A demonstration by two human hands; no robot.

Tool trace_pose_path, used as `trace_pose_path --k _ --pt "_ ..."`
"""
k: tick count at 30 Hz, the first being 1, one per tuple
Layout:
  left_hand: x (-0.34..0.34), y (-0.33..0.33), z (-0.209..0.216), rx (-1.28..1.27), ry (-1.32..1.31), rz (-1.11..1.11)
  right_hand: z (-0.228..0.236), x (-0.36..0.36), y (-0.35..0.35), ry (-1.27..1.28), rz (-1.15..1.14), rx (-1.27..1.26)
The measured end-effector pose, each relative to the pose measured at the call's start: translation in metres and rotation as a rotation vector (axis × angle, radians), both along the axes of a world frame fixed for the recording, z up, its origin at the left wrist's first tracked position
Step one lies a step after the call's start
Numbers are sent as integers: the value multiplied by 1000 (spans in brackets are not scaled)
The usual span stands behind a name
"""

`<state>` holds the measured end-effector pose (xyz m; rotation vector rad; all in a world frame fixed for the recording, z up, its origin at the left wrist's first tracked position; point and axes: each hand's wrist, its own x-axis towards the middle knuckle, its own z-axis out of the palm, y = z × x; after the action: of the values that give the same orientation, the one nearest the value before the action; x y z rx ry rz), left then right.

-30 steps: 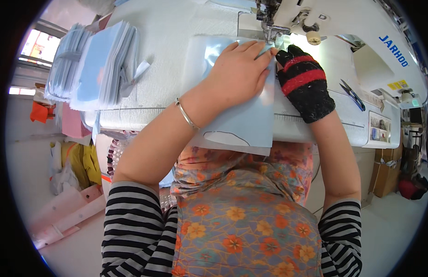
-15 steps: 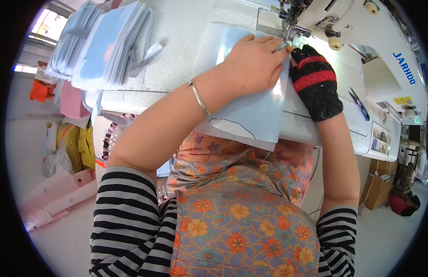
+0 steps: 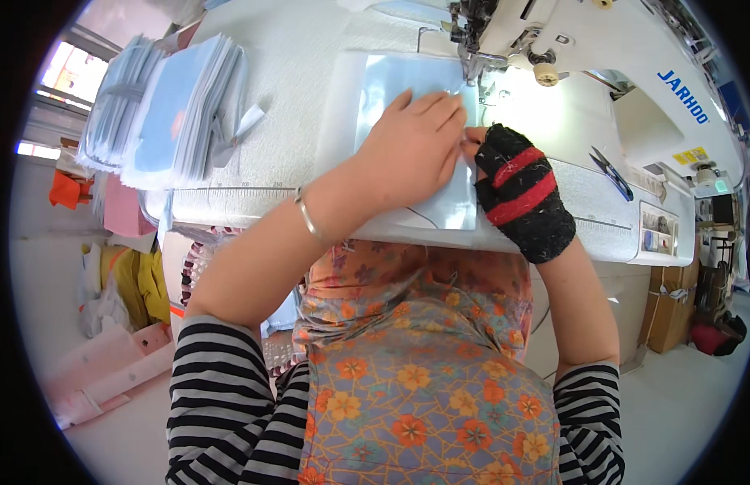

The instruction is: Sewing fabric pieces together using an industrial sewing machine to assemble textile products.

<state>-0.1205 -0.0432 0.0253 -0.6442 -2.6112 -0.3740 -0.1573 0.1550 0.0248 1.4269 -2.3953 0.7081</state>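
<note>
We press blue sheet [image 3: 407, 74], left hand [image 3: 414, 149] flat | right hand [image 3: 519, 190]: pinch unclear | front edge of table [image 3: 286, 105] | stitching done, remaining: can't tell

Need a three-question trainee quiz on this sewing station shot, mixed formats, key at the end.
1. Which hand wears the black-and-red fingerless glove?
2. True or false: the scissors lie to the right of that glove.
3. The left hand lies palm down on:
a) the sewing machine
b) the glossy light-blue sheet
c) the scissors

Key: 1. The right hand. 2. True. 3. b.
</note>
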Motion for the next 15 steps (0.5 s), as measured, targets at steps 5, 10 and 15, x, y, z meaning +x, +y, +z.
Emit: trace_pose_path --k 5,10,15 --pt "16 -2 5 -21 -49 -12 -6 -1 1 8 19 2" --pt "10 -6 8 -26 -30 -69 -6 -2 2 -22 10 12" --pt "-6 -13 5 15 38 -124 -5 -12 0 9 13 22"
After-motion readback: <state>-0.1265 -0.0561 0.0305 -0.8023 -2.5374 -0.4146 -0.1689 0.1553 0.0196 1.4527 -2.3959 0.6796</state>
